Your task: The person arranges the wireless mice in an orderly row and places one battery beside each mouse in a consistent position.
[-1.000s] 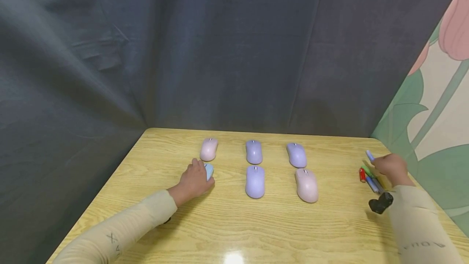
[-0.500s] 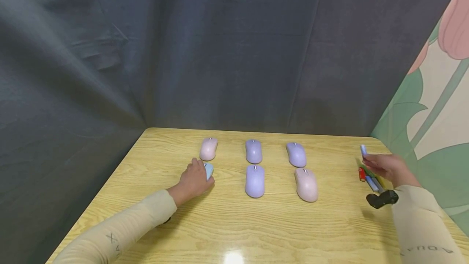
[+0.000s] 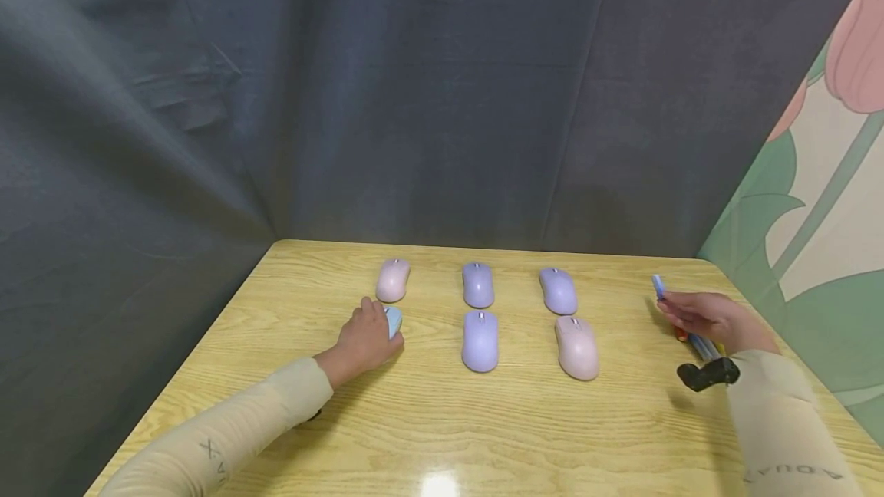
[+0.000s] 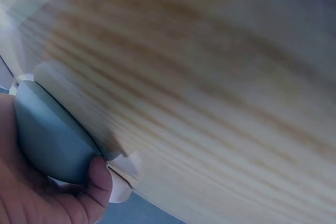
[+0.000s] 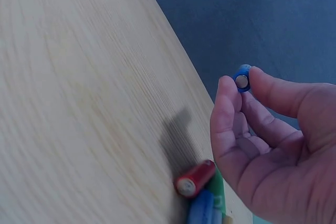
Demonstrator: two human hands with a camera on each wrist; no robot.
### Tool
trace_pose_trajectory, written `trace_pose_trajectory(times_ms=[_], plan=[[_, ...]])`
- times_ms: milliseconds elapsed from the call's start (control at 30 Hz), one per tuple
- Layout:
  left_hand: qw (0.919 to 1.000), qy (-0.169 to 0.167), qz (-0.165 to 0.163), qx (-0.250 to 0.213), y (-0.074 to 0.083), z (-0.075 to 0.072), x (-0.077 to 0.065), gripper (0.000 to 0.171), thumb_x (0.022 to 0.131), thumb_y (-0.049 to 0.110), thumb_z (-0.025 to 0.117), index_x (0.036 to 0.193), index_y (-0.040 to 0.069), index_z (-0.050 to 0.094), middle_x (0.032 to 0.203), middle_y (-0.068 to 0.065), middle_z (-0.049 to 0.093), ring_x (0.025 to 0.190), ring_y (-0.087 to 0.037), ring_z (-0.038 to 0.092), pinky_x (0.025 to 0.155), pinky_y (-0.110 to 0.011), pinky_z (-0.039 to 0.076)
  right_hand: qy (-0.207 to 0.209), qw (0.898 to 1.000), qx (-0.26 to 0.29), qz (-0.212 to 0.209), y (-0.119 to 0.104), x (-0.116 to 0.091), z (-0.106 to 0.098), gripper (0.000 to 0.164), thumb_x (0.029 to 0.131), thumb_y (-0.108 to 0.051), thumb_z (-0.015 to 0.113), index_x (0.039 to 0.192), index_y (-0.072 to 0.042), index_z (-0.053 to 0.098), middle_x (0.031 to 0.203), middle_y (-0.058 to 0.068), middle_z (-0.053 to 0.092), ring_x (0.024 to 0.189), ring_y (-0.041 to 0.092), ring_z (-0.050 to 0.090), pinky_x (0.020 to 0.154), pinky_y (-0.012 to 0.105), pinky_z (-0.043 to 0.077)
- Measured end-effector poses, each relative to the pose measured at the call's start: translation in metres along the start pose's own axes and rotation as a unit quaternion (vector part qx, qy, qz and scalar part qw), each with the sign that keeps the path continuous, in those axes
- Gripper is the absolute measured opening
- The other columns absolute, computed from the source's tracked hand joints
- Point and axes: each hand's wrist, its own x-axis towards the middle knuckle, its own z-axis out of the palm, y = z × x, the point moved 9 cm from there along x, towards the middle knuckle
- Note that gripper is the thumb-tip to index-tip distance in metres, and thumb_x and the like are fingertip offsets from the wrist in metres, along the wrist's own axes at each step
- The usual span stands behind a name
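Observation:
At the left of the table, my left hand [image 3: 362, 337] grips a light blue computer mouse [image 3: 394, 320], covering most of it. The left wrist view has the thumb [image 4: 101, 182] against the side of that same mouse [image 4: 52, 135]. Over at the right, my right hand [image 3: 714, 317] is raised above the tabletop, pinching a blue battery [image 3: 658, 286] between thumb and fingertips. One metal end of this battery [image 5: 242, 81] faces the right wrist camera. Below the hand lie a red battery [image 5: 197, 178] and a blue battery [image 5: 201, 208], beside green and yellow ones, partly hidden.
Several other mice lie in two rows on the wooden table [image 3: 442, 428]: pink [image 3: 393, 281] and purple [image 3: 478, 285] behind, purple [image 3: 479, 341] and pink [image 3: 577, 348] in front. A dark curtain [image 3: 442, 98] hangs behind; a flowered wall [image 3: 829, 251] borders the right.
My right hand has moved left with the blue battery, away from above the battery pile, and has turned so that the thumb side shows more. My left hand stays on the light blue mouse.

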Motion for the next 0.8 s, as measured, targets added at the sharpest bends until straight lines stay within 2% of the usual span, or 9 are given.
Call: trace_pose_trajectory(times_ms=[133, 333, 467, 800], plan=[[1.0, 0.0, 0.0, 0.003, 0.0, -0.001, 0.0, 0.054, 0.087, 0.035, 0.059, 0.101, -0.016, 0.048, 0.085, -0.017, 0.039, 0.067, -0.023, 0.046, 0.051, -0.034, 0.048, -0.009, 1.0, -0.027, -0.011, 0.001, 0.002, 0.009, 0.027, 0.1, -0.007, 0.05, 0.087, -0.009, 0.074, 0.089, 0.003, 0.071, 0.084, 0.012, 0.068, 0.08, 0.027, 0.053], [1.0, -0.002, 0.0, -0.003, -0.001, -0.001, 0.0, 0.055, 0.086, 0.035, 0.059, 0.102, -0.016, 0.048, 0.086, -0.018, 0.039, 0.068, -0.023, 0.046, 0.052, -0.035, 0.047, -0.023, 0.999, -0.017, -0.028, 0.003, 0.01, 0.023, 0.029, 0.099, 0.0, 0.049, 0.087, -0.008, 0.074, 0.087, 0.005, 0.072, 0.083, 0.011, 0.068, 0.077, 0.026, 0.053], [1.0, 0.002, 0.003, 0.001, 0.0, -0.002, -0.001, 0.054, 0.086, 0.034, 0.059, 0.102, -0.016, 0.048, 0.085, -0.017, 0.039, 0.067, -0.023, 0.045, 0.051, -0.034, 0.047, -0.007, 0.999, -0.025, -0.037, 0.005, 0.014, 0.029, 0.027, 0.098, -0.001, 0.052, 0.084, -0.008, 0.073, 0.085, 0.004, 0.072, 0.081, 0.011, 0.068, 0.075, 0.026, 0.054], [1.0, -0.001, 0.003, -0.002, 0.001, -0.002, -0.001, 0.054, 0.087, 0.034, 0.058, 0.102, -0.017, 0.048, 0.085, -0.017, 0.038, 0.067, -0.023, 0.045, 0.051, -0.033, 0.047, 0.046, 0.995, -0.083, -0.04, 0.008, 0.02, 0.045, 0.028, 0.098, -0.004, 0.054, 0.079, -0.013, 0.073, 0.08, 0.002, 0.071, 0.075, 0.008, 0.067, 0.07, 0.022, 0.054]])
